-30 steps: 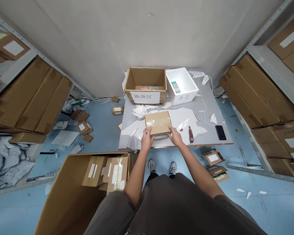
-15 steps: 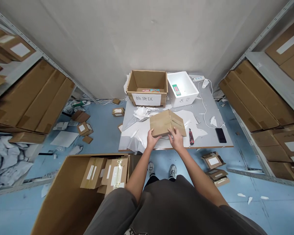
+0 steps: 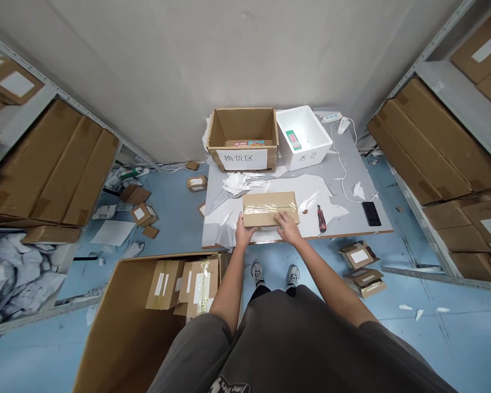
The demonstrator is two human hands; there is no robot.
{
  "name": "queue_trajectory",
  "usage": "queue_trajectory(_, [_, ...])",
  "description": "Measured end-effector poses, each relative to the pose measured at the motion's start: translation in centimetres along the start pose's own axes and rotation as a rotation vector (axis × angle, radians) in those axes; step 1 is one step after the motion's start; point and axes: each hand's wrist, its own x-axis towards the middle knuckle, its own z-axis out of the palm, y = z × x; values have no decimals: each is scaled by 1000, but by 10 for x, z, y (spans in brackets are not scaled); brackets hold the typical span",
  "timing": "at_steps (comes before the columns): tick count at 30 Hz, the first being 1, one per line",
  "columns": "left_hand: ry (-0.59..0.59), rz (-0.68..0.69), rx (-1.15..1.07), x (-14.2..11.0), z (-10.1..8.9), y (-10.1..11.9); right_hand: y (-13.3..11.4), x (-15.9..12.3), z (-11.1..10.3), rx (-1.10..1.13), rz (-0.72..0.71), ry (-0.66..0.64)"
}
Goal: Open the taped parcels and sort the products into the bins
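A taped cardboard box (image 3: 265, 202) sits near the front edge of the table, its broad top face up with shiny clear tape along it. My left hand (image 3: 244, 233) holds the box's front left corner, the thumb along its side and the fingers partly hidden. My right hand (image 3: 287, 226) rests on the top face towards the front right, fingers laid flat. To the right of the box lies a red and black utility knife (image 3: 321, 219). Crumpled white paper (image 3: 236, 184) is behind the box.
A labelled cardboard box (image 3: 242, 159) and a white foam box (image 3: 309, 158) stand at the table's back. A phone (image 3: 371, 213) lies front right, near a white cable. Below left stands a large open carton (image 3: 118, 305) holding several parcels. Loaded shelves flank both sides.
The box was turned and tilted half a second ago, and now lies flat with its taped face up. My right hand has shifted from gripping its edge to resting on top.
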Motion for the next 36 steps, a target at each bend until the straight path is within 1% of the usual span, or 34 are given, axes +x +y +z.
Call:
queue_trajectory(3, [-67,61,120,-7,-11,5,33,-7,-11,11,117,47])
queue_trajectory(5, [-107,61,200,-10,-11,10,50,-10,-17,10,132,47])
queue_trajectory(7, [-115,38,257,-12,-7,13,58,-11,-18,-21,172,69])
queue_trajectory(9, [-101,8,286,-13,-3,16,62,-13,-14,-38,255,83])
queue_trajectory(12, [-82,-14,284,-12,2,15,62,-15,-3,26,339,16])
queue_trajectory(15, [-61,0,241,-10,6,13,61,-16,6,67,344,-8])
queue_trajectory(18, [-11,8,175,-6,11,13,57,-14,6,55,340,39])
queue_trajectory(20, [22,21,124,-3,15,14,54,-13,0,49,308,82])
queue_trajectory(23, [70,58,52,1,21,17,46,-11,-17,29,232,171])
queue_trajectory(26, [110,60,-26,4,30,18,28,-10,-37,-1,162,279])
queue_trajectory(28, [117,31,-83,4,38,17,12,-10,-49,-23,119,315])
queue_trajectory(32, [61,-44,-130,2,50,7,-22,-7,-61,-66,63,278])
queue_trajectory(34, [26,-80,-118,1,51,0,-37,-6,-61,-78,19,236])
queue_trajectory(36, [-28,-120,-84,1,48,-7,-51,-5,-57,-83,-68,177])
